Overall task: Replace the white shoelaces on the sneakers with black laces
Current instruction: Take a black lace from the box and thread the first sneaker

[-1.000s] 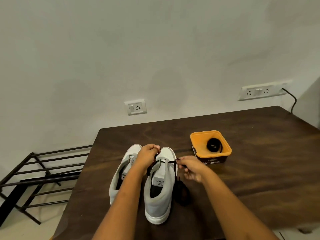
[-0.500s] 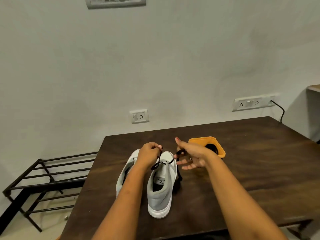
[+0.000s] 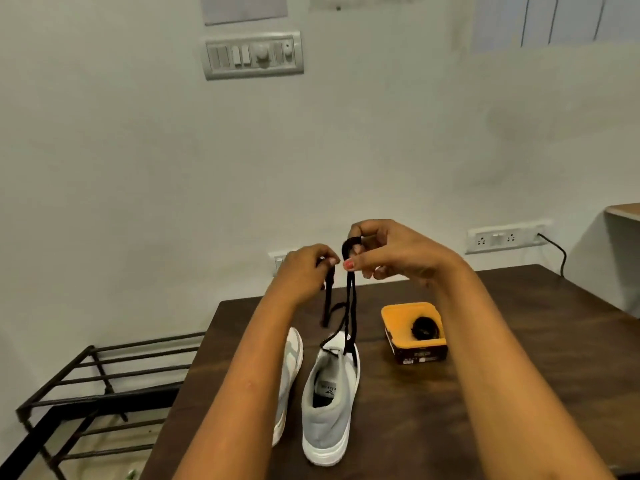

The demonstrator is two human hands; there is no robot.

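Two grey-and-white sneakers stand side by side on the dark wooden table (image 3: pixel 519 375), toes away from me. The right sneaker (image 3: pixel 329 400) has a black lace (image 3: pixel 351 306) threaded at its front eyelets. Both lace ends are pulled up above the shoe. My left hand (image 3: pixel 301 271) pinches one end of the lace. My right hand (image 3: pixel 384 251) holds a loop of the other end, slightly higher. The left sneaker (image 3: pixel 292 355) is mostly hidden behind my left forearm.
An orange box (image 3: pixel 414 332) with a coiled black lace inside sits on the table right of the shoes. A black metal rack (image 3: pixel 90 382) stands on the floor to the left. Wall sockets and a cable are behind the table.
Both hands have risen from the shoe's front to well above it, drawing the black lace upward. My view has tilted up, showing more wall.
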